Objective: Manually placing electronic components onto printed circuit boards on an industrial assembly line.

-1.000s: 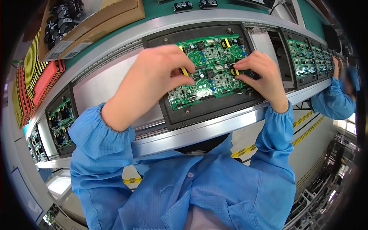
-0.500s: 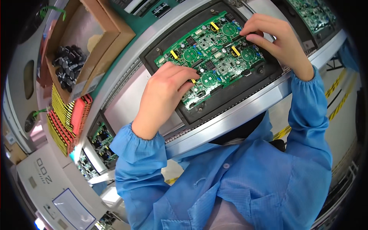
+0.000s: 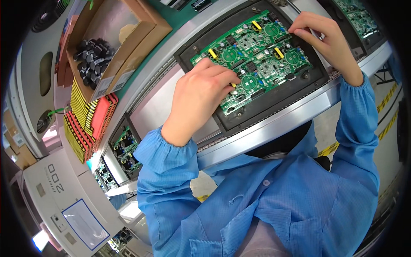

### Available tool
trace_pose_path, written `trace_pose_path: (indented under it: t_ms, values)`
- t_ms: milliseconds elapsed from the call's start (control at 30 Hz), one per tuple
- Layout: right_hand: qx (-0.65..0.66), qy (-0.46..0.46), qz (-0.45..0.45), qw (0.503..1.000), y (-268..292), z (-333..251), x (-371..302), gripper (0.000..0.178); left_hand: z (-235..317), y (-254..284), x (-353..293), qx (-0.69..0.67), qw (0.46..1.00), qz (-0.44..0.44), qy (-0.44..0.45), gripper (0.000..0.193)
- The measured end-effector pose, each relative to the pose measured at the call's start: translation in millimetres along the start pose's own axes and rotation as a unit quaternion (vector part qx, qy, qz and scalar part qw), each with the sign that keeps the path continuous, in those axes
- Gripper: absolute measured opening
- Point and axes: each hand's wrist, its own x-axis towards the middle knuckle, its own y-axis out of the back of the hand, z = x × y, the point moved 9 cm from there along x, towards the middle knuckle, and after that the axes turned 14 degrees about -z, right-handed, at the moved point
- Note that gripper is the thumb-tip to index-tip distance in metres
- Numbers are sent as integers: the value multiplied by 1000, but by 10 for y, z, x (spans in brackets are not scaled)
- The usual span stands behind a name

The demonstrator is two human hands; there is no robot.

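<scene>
A panel of green circuit boards (image 3: 261,58) lies in a black carrier frame (image 3: 274,100), carrying yellow parts, small capacitors and round green patterns. My left hand (image 3: 201,96) reaches over the panel's left end. Its fingers and thumb are drawn together beside a yellow component (image 3: 233,85), which shows just past the fingertips; whatever is between them is hidden. At the panel's far right corner, my right hand (image 3: 323,38) has thumb and forefinger pressed together. Anything it may pinch is too small to make out.
A metal conveyor rail (image 3: 274,132) runs along the near side. On the left stand a cardboard box (image 3: 141,40) of black cylindrical parts (image 3: 92,62) and a stack of yellow and red trays (image 3: 85,124). Other carriers with boards (image 3: 124,147) sit to the left and far right.
The whole view has shifted, so the scene sits farther right and slightly higher. My right fingertips have moved slightly outward from the panel's corner. My left hand keeps its place over the panel.
</scene>
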Motion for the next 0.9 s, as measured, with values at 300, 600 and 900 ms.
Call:
trace_pose_path:
  t_ms: [300, 600, 900]
  values:
    - [40, -31, 95, 994, 154, 147, -26, 8, -115, -67, -58, 31, 998, 51, 7, 9]
    - [-41, 72, -47, 996, 129, -1664, 1858, 25, -16, 579, -624, 46, 998, 15, 31, 9]
    - [-47, 174, -106, 978, -1125, -2305, 3730, 42, -1939, 1735, -1698, 121, 853, 314, 398, 16]
